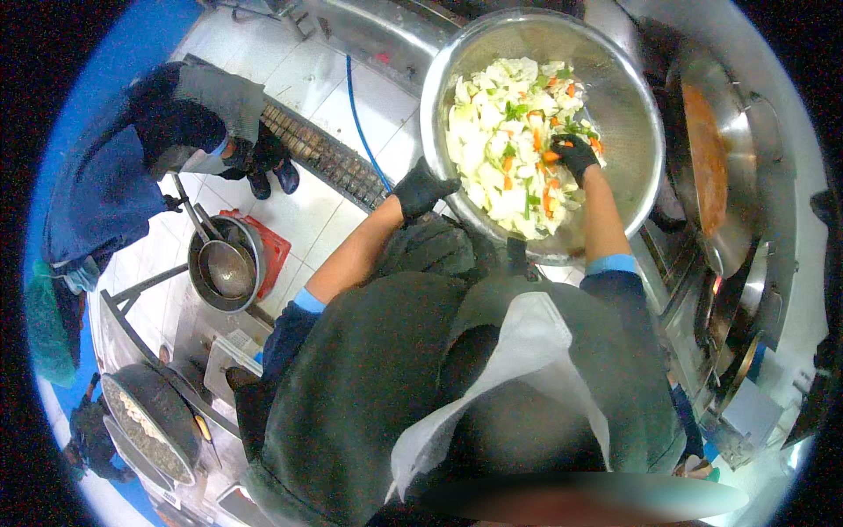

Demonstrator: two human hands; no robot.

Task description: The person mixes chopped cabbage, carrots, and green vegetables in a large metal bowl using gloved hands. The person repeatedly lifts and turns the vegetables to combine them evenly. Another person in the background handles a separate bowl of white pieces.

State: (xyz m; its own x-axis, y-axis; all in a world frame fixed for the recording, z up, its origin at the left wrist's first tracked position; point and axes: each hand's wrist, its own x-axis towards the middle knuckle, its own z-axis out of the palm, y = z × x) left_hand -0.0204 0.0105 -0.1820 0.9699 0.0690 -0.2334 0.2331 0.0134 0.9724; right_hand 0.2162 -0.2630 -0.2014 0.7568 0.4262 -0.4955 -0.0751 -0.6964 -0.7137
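A wide stainless steel mixing bowl [622, 145] is in front of me, holding a heap of chopped cabbage [484, 138] mixed with carrot pieces [508, 163] and cut green leaves [515, 110]. My left hand [425, 191], in a black glove, grips the bowl's near left rim. Inside the bowl, my right hand [578, 158], also gloved in black, reaches into the right side of the vegetables. Orange carrot shows at its fingertips, but whether the fingers close on any pieces is hidden.
At right, a large wok [741, 158] contains orange-brown food. A co-worker [191, 125] stands at left, near a pot [194, 260] with a long-handled strainer or ladle [227, 270]. A blue hose [359, 112] crosses the floor grate [323, 151]. Behind left lies a yellow-handled knife [203, 428].
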